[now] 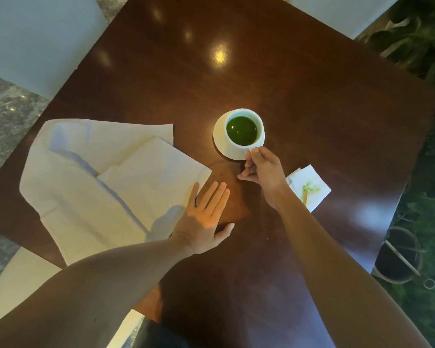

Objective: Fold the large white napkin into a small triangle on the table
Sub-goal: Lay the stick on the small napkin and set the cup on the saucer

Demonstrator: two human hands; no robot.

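Observation:
The large white napkin (103, 182) lies loosely folded in overlapping layers on the left half of the dark wooden table (312, 121), one side hanging over the left edge. My left hand (206, 217) rests flat, fingers spread, on the bare wood at the napkin's right edge, its little finger touching the cloth. My right hand (261, 169) pinches the handle of a white cup (244, 129) full of green liquid, which stands on a white saucer (220, 141).
A small white paper napkin (312, 182) with green stains and a thin stick lies right of my right wrist. Pale chairs stand at the upper left (35, 38), top right and lower left. Plants and a wire stand are off the table's right edge.

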